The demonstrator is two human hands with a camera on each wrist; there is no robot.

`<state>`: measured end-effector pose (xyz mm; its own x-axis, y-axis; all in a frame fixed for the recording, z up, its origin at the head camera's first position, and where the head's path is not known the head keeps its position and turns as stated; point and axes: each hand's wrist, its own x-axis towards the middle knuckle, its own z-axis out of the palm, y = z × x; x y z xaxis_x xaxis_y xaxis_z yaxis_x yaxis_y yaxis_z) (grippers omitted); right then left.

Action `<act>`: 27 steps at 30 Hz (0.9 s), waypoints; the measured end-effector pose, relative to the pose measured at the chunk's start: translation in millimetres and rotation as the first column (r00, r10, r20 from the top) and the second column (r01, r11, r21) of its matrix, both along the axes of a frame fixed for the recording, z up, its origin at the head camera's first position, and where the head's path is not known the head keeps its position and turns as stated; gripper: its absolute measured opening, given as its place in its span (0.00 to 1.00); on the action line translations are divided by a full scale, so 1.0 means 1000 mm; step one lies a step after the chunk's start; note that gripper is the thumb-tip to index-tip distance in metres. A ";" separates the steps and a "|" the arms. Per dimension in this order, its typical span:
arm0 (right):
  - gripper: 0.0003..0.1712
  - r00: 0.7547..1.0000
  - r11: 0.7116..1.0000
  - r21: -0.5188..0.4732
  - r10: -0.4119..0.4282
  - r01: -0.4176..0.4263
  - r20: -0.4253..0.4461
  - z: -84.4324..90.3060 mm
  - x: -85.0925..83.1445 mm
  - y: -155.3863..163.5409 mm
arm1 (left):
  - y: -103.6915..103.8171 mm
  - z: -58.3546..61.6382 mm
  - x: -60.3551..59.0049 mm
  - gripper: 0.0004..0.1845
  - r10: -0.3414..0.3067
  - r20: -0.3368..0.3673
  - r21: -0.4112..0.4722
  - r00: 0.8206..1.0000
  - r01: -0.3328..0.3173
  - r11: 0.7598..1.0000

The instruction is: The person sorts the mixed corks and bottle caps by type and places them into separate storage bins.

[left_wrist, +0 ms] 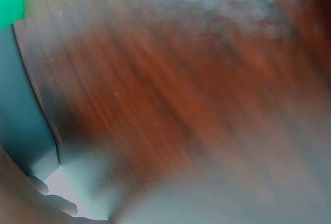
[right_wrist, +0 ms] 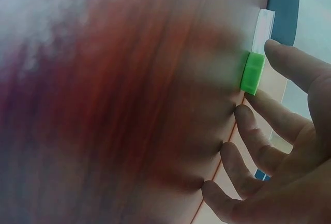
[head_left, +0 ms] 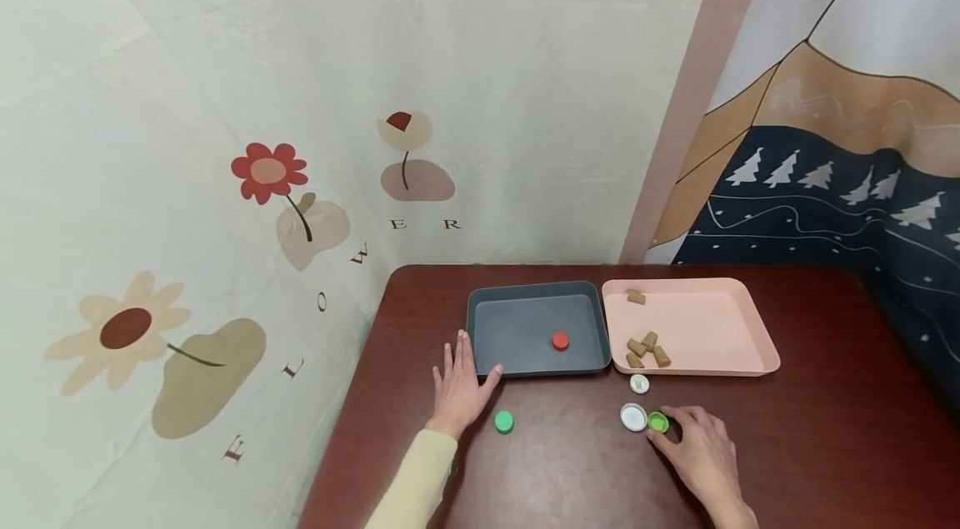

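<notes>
My right hand point(head_left: 703, 450) pinches a light green bottle cap point(head_left: 657, 422) between thumb and index finger at the table's front right. The right wrist view shows this green cap point(right_wrist: 253, 73) between those fingertips, the other fingers spread on the table. Touching the green cap's left side is a white cap point(head_left: 633, 417), hollow side up. A smaller white cap point(head_left: 639, 383) lies just behind them. My left hand point(head_left: 457, 396) rests with spread fingers at the near left corner of the dark grey tray point(head_left: 517, 290). A darker green cap point(head_left: 504, 421) lies to its right.
Inside the grey tray sits a red cap point(head_left: 560, 341). A pink tray point(head_left: 705, 329) stands against its right side, holding several corks point(head_left: 649, 340) along its left part. Behind the brown table point(head_left: 570, 471) hangs a patterned cloth point(head_left: 540, 96).
</notes>
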<state>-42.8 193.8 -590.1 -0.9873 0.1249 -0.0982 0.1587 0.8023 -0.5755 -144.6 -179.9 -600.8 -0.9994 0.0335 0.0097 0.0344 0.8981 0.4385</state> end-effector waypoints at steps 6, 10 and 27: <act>0.29 1.000 1.000 0.008 -0.005 0.005 -0.020 0.000 0.000 -0.002 | 0.000 0.000 -0.002 0.54 0.002 0.012 -0.004 1.000 -0.002 1.000; 0.26 1.000 1.000 0.009 -0.009 0.009 -0.024 0.000 0.000 -0.002 | 0.001 0.000 -0.002 0.54 0.002 0.016 -0.006 1.000 -0.002 1.000; 0.26 0.997 1.000 -0.005 0.006 -0.006 -0.078 0.008 -0.002 -0.001 | 0.000 -0.002 -0.001 0.54 -0.001 0.022 0.012 1.000 0.000 1.000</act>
<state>-44.4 193.2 -581.9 -0.9927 0.1188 -0.0217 0.1087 0.8002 -0.5898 -145.5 -180.4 -602.8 -0.9993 0.0340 -0.0122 0.0249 0.8926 0.4501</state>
